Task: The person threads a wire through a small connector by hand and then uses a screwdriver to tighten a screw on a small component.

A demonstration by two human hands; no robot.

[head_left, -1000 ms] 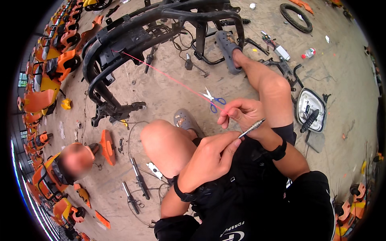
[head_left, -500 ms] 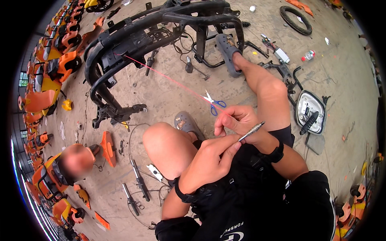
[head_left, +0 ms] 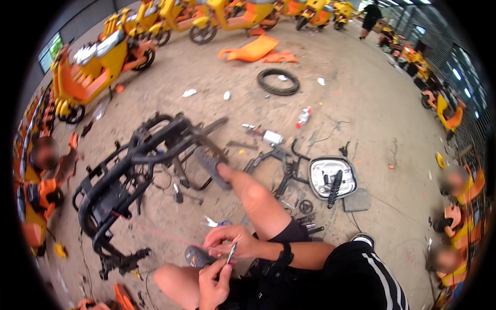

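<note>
My left hand (head_left: 214, 284) is closed, pinching a slim silver pen-like rod (head_left: 232, 253) between thumb and fingers. Just above it, my right hand (head_left: 233, 242) has its fingers curled in around a thin red string (head_left: 160, 233). The string stretches taut from there to the black tubular vehicle frame (head_left: 129, 160) lying on the floor at the left. Blue-handled scissors (head_left: 211, 222) lie beyond my right hand, partly hidden by it. How the string meets the rod is too small to make out.
To the right are a white-lined shell (head_left: 318, 168) with a black shock absorber (head_left: 336, 190) in it, a grey slab (head_left: 356, 200) and a small sprocket (head_left: 306, 206). Farther off lie a bottle (head_left: 304, 118), a tyre (head_left: 278, 81) and orange panels (head_left: 253, 50). Yellow scooters (head_left: 98, 72) line the walls.
My view has swung up and to the right, so hands and frame sit lower and farther left. Both hands keep their hold on the rod and string.
</note>
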